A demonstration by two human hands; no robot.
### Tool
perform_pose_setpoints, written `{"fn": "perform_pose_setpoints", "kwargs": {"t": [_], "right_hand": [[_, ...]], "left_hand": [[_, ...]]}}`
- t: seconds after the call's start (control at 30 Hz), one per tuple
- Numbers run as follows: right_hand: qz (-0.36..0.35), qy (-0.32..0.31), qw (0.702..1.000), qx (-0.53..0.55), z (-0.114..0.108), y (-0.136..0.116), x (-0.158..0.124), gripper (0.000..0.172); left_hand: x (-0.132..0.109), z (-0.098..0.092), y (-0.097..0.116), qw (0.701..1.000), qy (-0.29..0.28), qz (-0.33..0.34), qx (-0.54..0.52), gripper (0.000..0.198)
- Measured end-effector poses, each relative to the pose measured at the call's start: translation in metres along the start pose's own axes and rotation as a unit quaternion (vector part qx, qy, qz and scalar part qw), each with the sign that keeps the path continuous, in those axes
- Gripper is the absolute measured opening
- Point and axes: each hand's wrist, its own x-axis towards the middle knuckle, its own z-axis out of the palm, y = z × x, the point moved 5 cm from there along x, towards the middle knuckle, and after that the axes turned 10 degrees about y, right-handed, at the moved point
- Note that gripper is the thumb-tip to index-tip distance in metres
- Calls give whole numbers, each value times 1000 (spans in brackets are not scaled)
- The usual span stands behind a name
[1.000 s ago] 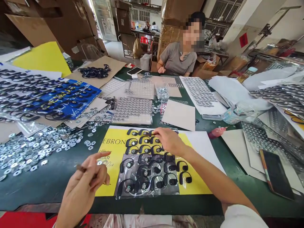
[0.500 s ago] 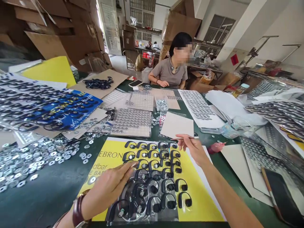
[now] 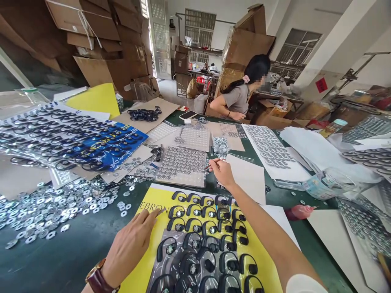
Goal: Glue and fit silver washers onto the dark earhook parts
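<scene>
Rows of black ear-hook-shaped pieces (image 3: 193, 243), several with a small silvery part in the round end, lie on clear film over a yellow printed board (image 3: 134, 248). My left hand (image 3: 134, 242) is at the board's left edge, fingers pressed together; something small at the fingertips cannot be made out. My right hand (image 3: 223, 173) reaches past the board's far edge, pinching a thin rod-like tool, mostly hidden now. Its tip is beside a sheet of small metal parts (image 3: 183, 162). Just beyond stands a clear box of small silvery parts (image 3: 220, 144).
Loose metal washers (image 3: 61, 207) cover the table's left side. A blue printed sheet (image 3: 122, 146) with more black hooks lies behind them. To the right are a red squeeze bottle (image 3: 299, 212) and a clear plastic jug (image 3: 326, 183). A co-worker (image 3: 241, 97) sits across the table.
My right hand has moved from above the board to the sheet of metal parts. My left hand has drawn left, off the hooks. The view has shifted, and the co-worker has turned away.
</scene>
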Motion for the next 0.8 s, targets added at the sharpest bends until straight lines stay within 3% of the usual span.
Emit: {"fn": "perform_pose_setpoints", "kwargs": {"t": [0.17,0.33,0.47,0.57,0.7,0.8], "right_hand": [[-13,5,1000,17,-4,-17,-11,47],[-22,-5,999,47,-16,-42,-32,45],[16,-25,999,-14,-20,-38,-34,49],[34,-56,997,-36,-20,-31,-33,40],[95,-119,986,73,-19,-26,-31,53],[89,-165,966,181,-13,-34,-26,59]], "left_hand": [[-5,14,-4,998,-2,26,50,57],[-3,13,0,997,-3,42,63,63],[-3,10,2,997,3,44,58,60],[-4,11,2,998,26,46,47,55],[-5,12,-1,998,49,41,27,49],[-4,9,-2,997,73,37,6,44]]}}
